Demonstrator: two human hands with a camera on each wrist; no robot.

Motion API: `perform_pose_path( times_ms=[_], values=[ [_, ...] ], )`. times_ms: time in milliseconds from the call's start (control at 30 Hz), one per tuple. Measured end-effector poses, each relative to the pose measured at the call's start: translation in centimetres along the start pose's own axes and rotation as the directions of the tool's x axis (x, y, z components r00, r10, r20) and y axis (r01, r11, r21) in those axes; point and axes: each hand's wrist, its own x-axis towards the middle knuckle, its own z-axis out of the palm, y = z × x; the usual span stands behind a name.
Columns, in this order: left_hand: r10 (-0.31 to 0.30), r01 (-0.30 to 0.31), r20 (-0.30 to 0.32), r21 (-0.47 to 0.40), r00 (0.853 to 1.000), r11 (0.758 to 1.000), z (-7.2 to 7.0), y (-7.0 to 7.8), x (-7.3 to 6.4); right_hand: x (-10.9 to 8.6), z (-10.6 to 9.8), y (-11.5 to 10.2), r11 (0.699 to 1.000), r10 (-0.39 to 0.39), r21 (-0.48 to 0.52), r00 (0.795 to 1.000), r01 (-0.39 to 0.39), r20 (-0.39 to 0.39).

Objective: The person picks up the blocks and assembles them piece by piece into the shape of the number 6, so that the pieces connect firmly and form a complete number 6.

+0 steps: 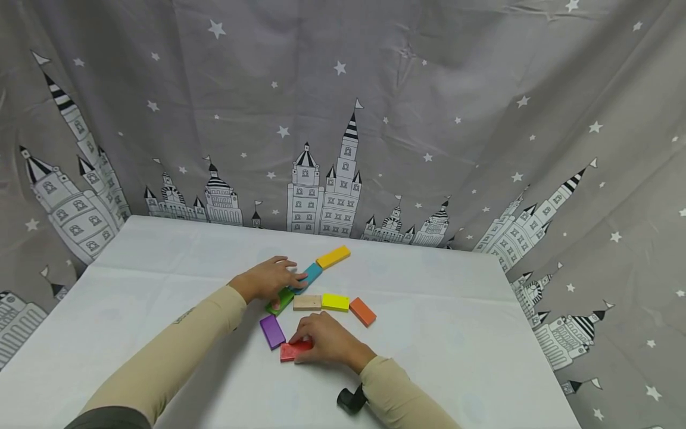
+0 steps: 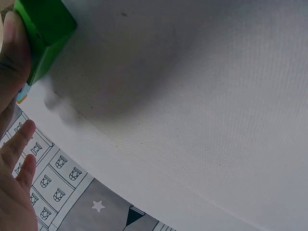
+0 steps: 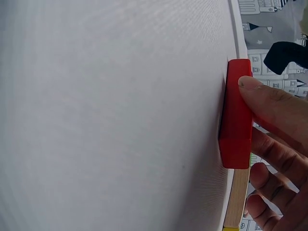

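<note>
In the head view, coloured rectangular blocks lie flat on the white tabletop. My right hand (image 1: 329, 339) grips the red block (image 1: 288, 351) between thumb and fingers; the right wrist view shows the thumb (image 3: 264, 98) on its side. The red block's left end lies by the purple block (image 1: 273, 332). Reaching in from the left, my left hand (image 1: 268, 279) has its thumb against the green block (image 1: 284, 299) and fingertips on the blue block (image 1: 312, 274). Its other fingers are spread. A yellow-orange block (image 1: 333, 257) continues the line past the blue one.
A plain wooden block (image 1: 307, 302), a yellow block (image 1: 335, 302) and an orange block (image 1: 362, 312) form a row right of the green one. A black object (image 1: 351, 400) shows beside the right wrist. A grey castle-print curtain (image 1: 407, 149) hangs behind the table (image 1: 455, 333).
</note>
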Motion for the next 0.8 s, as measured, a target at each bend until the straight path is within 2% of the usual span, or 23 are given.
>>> perform_pose_path(
  times_ms=[233, 333, 533, 700, 800],
  values=[
    [-0.002, 0.002, -0.004, -0.007, 1.000, 1.000, -0.1, 0.1, 0.0, -0.2, -0.3, 0.0, 1.000, 0.003, 0.007, 1.000, -0.003, -0.004],
    [-0.006, 0.006, 0.000, -0.007, 1.000, 1.000, -0.1, 0.1, 0.0, -0.8, -0.9, 0.7, 1.000, -0.002, 0.018, 1.000, 0.002, -0.022],
    [-0.012, 0.012, 0.017, 0.007, 1.000, 1.000, -0.2, 0.2, 0.0, -3.1, -3.3, 3.9, 0.998, 0.056, 0.045, 0.996, -0.052, -0.072],
    [-0.022, 0.021, 0.037, 0.012, 0.999, 1.000, -0.3, 0.2, 0.0, -4.7, -5.1, 6.4, 0.988, 0.147, 0.057, 0.988, -0.145, -0.037],
    [-0.020, 0.019, 0.039, 0.013, 0.999, 1.000, -0.2, 0.1, 0.1, -5.4, -5.8, 7.6, 0.983, 0.172, 0.065, 0.985, -0.171, -0.013]
  ],
)
